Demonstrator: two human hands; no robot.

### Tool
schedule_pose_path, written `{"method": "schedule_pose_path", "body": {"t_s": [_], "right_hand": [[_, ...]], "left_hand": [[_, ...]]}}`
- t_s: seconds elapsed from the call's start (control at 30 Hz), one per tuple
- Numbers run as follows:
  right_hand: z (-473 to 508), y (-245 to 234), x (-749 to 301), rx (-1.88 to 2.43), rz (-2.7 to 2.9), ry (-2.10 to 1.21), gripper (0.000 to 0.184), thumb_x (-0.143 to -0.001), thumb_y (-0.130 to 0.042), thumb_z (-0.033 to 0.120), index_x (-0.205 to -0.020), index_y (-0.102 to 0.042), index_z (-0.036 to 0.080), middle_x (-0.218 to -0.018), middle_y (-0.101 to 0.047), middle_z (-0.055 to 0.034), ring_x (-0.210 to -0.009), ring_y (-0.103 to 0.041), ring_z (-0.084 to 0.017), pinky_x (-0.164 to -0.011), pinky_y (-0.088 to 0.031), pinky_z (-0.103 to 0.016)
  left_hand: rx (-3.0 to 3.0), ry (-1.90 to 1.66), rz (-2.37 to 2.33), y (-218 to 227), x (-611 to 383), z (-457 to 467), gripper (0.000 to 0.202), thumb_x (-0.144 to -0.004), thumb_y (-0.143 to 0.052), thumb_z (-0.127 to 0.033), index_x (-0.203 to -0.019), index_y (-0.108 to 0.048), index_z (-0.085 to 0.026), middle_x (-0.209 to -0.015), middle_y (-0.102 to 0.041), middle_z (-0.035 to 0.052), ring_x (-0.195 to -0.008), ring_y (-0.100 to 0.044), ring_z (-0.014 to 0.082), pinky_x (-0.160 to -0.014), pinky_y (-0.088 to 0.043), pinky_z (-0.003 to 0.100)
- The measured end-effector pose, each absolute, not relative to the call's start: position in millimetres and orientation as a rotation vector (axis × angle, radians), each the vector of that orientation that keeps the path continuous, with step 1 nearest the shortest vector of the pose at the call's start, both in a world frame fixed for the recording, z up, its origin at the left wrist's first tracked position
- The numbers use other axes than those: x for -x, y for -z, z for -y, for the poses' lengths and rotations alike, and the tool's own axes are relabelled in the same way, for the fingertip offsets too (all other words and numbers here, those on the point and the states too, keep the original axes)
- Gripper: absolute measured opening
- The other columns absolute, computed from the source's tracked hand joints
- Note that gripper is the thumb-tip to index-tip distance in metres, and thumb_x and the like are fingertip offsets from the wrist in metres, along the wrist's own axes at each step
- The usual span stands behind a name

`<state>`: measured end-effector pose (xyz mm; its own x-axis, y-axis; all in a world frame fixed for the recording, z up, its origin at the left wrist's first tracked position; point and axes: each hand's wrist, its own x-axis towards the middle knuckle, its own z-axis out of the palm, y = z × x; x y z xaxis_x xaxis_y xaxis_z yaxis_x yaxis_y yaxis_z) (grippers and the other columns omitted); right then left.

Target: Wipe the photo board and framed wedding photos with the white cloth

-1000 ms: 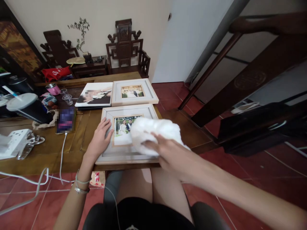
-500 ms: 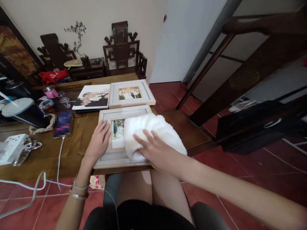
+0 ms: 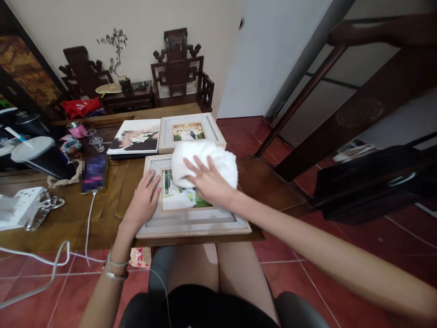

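Note:
A pale wooden picture frame [image 3: 205, 228] lies face up at the table's near edge, with a photo [image 3: 177, 200] of greenery and a white dress inside. My left hand [image 3: 143, 201] rests flat on the frame's left border, fingers stretched out. Under my right hand [image 3: 209, 183] is a bunched white towel [image 3: 223, 159], pressed against the upper right of the frame. Those fingers are spread over the towel, with the thumb by its lower edge. The towel hides the top of the photo and part of the far border.
Behind lie a second picture frame [image 3: 217, 135] and a photo panel [image 3: 136, 134]. On the left are a phone [image 3: 94, 173] with a white cable, a power strip [image 3: 23, 207], a lidded dark cup [image 3: 44, 157] and a pink cup [image 3: 77, 130]. Dark wooden furniture stands right.
My right hand has moved the towel away from me, from the frame's lower right up to its far side. More of the photo shows. My left hand stays on the left border.

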<state>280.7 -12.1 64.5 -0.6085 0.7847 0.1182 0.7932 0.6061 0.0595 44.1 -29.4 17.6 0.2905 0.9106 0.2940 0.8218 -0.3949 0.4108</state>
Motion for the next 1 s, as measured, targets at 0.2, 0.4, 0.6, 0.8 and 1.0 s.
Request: {"method": "schedule_pose_path", "body": {"t_s": [0.2, 0.4, 0.6, 0.8, 1.0], "right_hand": [[-19.7, -51.6, -277.2, 1.288, 2.729, 0.294, 0.046, -0.079, -0.047, 0.002, -0.121, -0.064, 0.011, -0.144, -0.045, -0.0218, -0.131, -0.040, -0.041, -0.103, -0.034, -0.057], [45.7, -57.7, -294.0, 1.091, 2.766, -0.113, 0.043, -0.071, -0.048, -0.002, -0.104, -0.067, 0.017, -0.115, -0.061, -0.0132, -0.096, -0.053, -0.028, -0.085, -0.046, -0.045], [95.8, -74.5, -307.7, 0.929, 2.686, -0.427, 0.048, -0.064, -0.043, -0.008, -0.096, -0.068, 0.018, -0.131, -0.058, -0.0111, -0.119, -0.050, -0.027, -0.104, -0.041, -0.049], [40.2, -68.7, -299.1, 1.241, 2.674, -0.149, 0.055, -0.066, -0.044, -0.008, -0.108, -0.069, 0.016, -0.151, -0.042, -0.0154, -0.145, -0.025, -0.038, -0.113, -0.022, -0.066], [-19.0, -65.8, -278.1, 1.413, 2.698, 0.087, 0.059, -0.075, -0.045, -0.005, -0.130, -0.061, 0.013, -0.158, -0.027, -0.0203, -0.144, -0.018, -0.048, -0.107, -0.022, -0.073]], "left_hand": [[-2.353, -0.814, -1.603, -14.3, -42.3, 29.7, 0.044, -0.098, -0.040, -0.032, -0.138, -0.049, -0.015, -0.152, -0.042, 0.0161, -0.145, -0.032, 0.0268, -0.118, -0.029, 0.051], [-2.408, -0.844, -1.595, -10.7, -41.9, 27.9, 0.043, -0.098, -0.039, -0.032, -0.135, -0.051, -0.013, -0.149, -0.045, 0.0171, -0.144, -0.033, 0.0267, -0.118, -0.030, 0.050], [-2.401, -0.791, -1.617, -12.8, -43.7, 29.0, 0.043, -0.099, -0.039, -0.032, -0.136, -0.051, -0.013, -0.149, -0.045, 0.0169, -0.145, -0.032, 0.0273, -0.117, -0.031, 0.052], [-2.372, -0.773, -1.628, -10.7, -44.1, 29.5, 0.044, -0.099, -0.038, -0.032, -0.137, -0.050, -0.014, -0.150, -0.045, 0.0152, -0.145, -0.031, 0.0270, -0.116, -0.032, 0.053], [-2.353, -0.807, -1.620, -13.1, -44.4, 30.1, 0.044, -0.098, -0.039, -0.032, -0.136, -0.051, -0.013, -0.147, -0.047, 0.0170, -0.144, -0.033, 0.0274, -0.116, -0.032, 0.053]]}}
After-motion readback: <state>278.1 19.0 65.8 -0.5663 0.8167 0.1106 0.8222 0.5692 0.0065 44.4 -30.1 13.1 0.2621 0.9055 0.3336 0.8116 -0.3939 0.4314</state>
